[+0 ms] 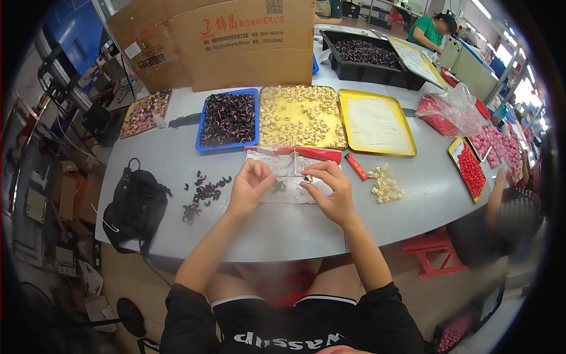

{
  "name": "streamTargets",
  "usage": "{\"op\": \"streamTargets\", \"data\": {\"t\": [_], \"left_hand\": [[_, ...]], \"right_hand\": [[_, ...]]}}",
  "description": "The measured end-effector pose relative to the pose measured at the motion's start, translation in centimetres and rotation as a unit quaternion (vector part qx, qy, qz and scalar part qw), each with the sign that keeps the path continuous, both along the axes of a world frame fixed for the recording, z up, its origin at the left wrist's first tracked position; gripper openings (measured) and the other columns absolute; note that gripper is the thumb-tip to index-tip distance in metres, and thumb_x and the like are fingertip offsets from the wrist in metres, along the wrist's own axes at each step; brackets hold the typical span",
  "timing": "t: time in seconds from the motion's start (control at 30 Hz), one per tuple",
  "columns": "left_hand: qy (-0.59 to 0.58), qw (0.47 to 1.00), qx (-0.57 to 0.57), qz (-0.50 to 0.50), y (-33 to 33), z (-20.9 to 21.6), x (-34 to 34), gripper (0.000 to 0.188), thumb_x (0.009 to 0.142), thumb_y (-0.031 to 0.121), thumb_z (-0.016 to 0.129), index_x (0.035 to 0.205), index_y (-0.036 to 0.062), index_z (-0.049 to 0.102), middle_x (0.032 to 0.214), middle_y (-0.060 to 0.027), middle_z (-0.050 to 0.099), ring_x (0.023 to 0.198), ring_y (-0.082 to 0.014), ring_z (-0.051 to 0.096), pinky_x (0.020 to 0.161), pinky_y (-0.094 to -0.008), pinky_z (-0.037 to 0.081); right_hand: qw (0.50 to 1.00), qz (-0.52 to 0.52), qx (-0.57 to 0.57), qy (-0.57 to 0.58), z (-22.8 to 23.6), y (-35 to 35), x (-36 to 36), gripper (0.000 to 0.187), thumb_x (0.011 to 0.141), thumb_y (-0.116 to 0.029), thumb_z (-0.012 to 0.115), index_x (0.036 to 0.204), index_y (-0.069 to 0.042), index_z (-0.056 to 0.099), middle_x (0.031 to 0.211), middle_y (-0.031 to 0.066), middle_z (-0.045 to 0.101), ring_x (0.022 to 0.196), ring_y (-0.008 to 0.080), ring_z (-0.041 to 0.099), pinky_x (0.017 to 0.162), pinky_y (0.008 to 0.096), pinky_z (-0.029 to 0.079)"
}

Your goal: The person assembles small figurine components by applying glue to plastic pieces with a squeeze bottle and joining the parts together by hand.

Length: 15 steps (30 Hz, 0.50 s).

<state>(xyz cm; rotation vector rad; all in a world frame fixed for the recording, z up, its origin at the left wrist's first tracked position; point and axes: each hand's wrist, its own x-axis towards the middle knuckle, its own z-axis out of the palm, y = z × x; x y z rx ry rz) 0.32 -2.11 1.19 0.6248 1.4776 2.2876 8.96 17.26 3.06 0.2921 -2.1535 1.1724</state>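
Over the near middle of the grey bench, two bare hands work above a whitish sheet with a red border. The right hand has its fingers closed on a small dark and cream piece, pinched between thumb and fingertips. The left hand is beside it, apart from the right, fingers bent with thumb and forefinger tips drawn together; whether anything is gripped between them cannot be told.

Left of the left hand, loose dark curved pieces are scattered on the bench. A black bag lies farther left. Right of the right hand are a small red bar and, just beyond it, a heap of cream pieces.

Behind the sheet stand three trays in a row: a blue tray of dark curved pieces, a yellow tray of cream pieces, and a second yellow tray with a white surface inside. A cardboard box stands behind the first two.
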Motion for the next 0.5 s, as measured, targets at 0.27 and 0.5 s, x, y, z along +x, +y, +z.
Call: {"op": "streamTargets", "data": {"t": [0.27, 0.5], "left_hand": [[0.016, 1.0, 0.017, -0.006, -0.16, -0.62, -0.08, 0.032, 0.084, -0.009, 0.061, 0.088, 0.0123, 0.037, 0.089, 0.0014, 0.046, 0.084, -0.0072, 0.047, 0.079, -0.0239, 0.041], [0.016, 1.0, 0.007, -0.018, -0.25, 0.04, 0.04, 0.033, 0.084, -0.011, 0.058, 0.086, 0.013, 0.036, 0.092, 0.0002, 0.042, 0.085, -0.0083, 0.044, 0.08, -0.0229, 0.039]], "right_hand": [[1.0, -0.006, 0.008, 0.003, 0.09, -0.24, 0.02, 0.023, 0.073, -0.001, 0.075, 0.096, -0.003, 0.069, 0.095, 0.0084, 0.065, 0.09, 0.0226, 0.061, 0.079, 0.0314, 0.048], [1.0, 0.005, 0.003, -0.005, -0.18, -0.15, -0.05, 0.024, 0.073, -0.003, 0.075, 0.096, -0.005, 0.068, 0.095, 0.0099, 0.064, 0.092, 0.0267, 0.06, 0.08, 0.0355, 0.048]]}}
